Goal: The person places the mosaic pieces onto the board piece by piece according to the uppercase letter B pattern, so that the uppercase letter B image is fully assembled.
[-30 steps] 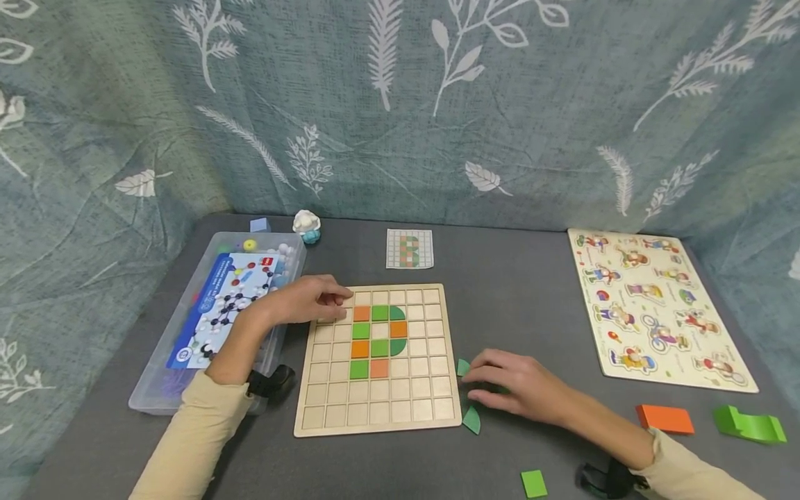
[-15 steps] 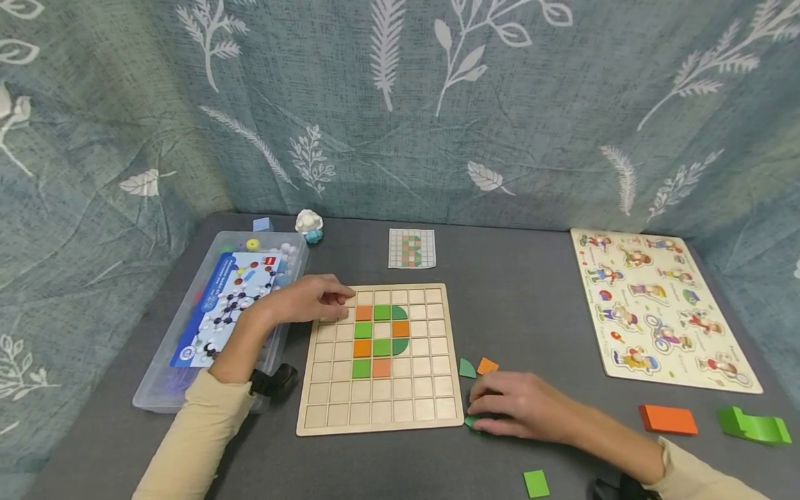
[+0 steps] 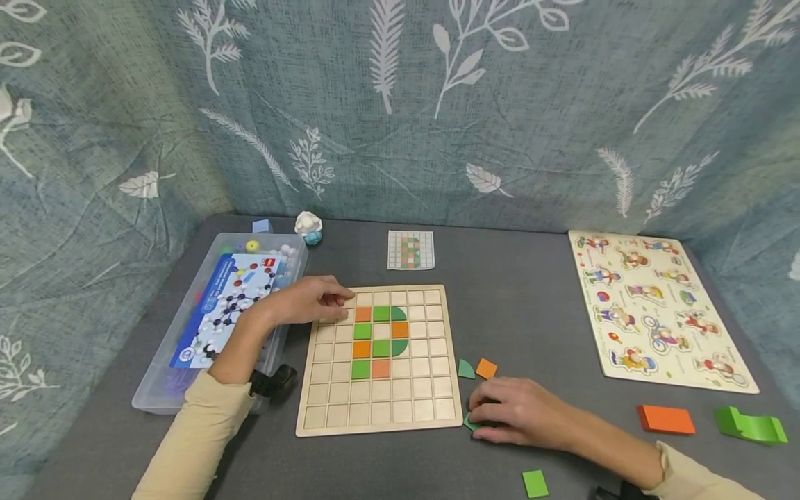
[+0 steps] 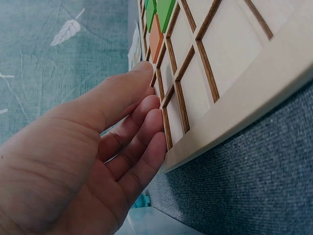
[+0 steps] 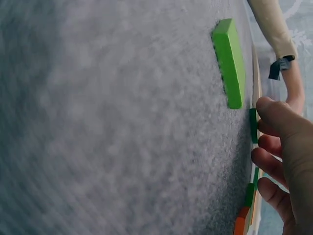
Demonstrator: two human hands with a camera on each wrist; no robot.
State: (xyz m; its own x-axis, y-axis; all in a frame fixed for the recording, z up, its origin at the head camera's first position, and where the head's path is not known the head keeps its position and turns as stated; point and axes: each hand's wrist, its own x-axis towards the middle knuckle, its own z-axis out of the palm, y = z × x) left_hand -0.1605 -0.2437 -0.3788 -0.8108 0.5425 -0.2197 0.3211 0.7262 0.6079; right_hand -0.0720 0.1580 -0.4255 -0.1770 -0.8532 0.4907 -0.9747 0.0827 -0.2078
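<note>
My left hand rests its fingertips on the far left corner of the wooden grid board; in the left wrist view the fingers are loosely bent at its rim. Orange and green square tiles and two dark green quarter-circle tiles sit in the grid. Beside the board's right edge, the thumb and forefinger of my right hand are right at a dark green quarter-circle tile, partly hidden by them. Just beyond lie another quarter-circle tile and an orange square tile.
A patterned card lies behind the board. On the left stands a clear plastic box near a small white and blue figure. A picture puzzle board, orange block, green block and green square tile lie right.
My right hand has moved toward me along the board's right edge, uncovering the orange tile and far quarter-circle tile and partly covering the nearer one. The left hand stays put.
</note>
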